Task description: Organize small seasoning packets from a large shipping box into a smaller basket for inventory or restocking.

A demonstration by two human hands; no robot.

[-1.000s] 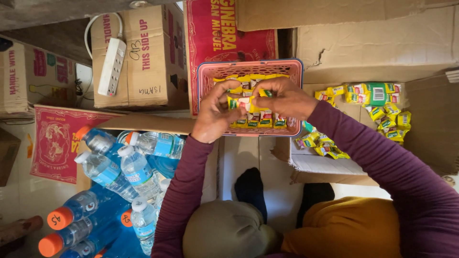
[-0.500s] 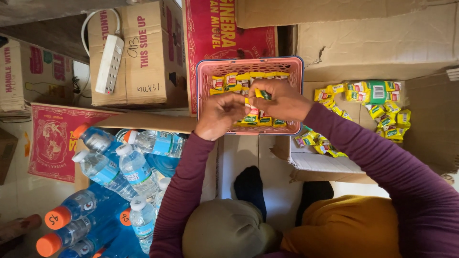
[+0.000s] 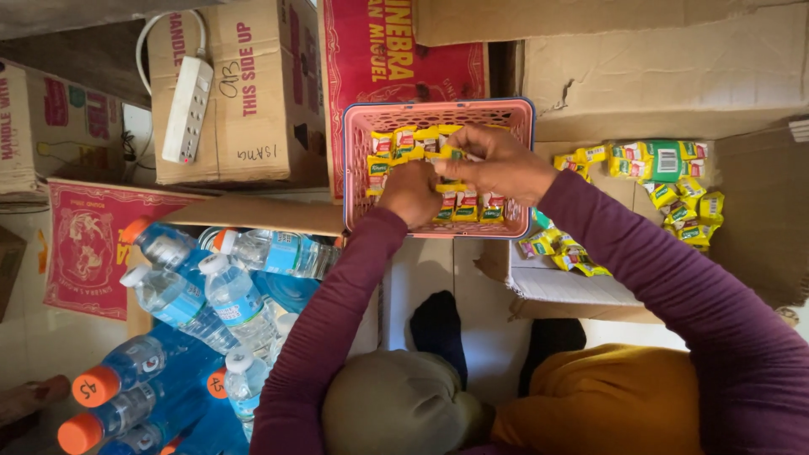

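Note:
A pink plastic basket point(image 3: 357, 160) rests on cardboard boxes and holds rows of small yellow and red sachets point(image 3: 465, 205). Both my hands are inside it, close together. My left hand point(image 3: 410, 195) is closed, its fingers pinching sachets near the basket's middle. Just right of it and slightly farther back, my right hand point(image 3: 499, 163) grips a yellow sachet point(image 3: 452, 153) between thumb and fingers. Purple sleeves cover both arms. The hands hide the sachets beneath them.
More loose yellow and green sachets point(image 3: 666, 181) lie in an open cardboard box point(image 3: 758, 211) on the right. Plastic water bottles point(image 3: 227, 291) and orange-capped blue bottles point(image 3: 109, 388) crowd the lower left. A white power strip point(image 3: 187, 109) lies on a carton point(image 3: 261, 93).
My left hand has shifted a little to the right, closer to my right hand, and both have sunk slightly into the basket.

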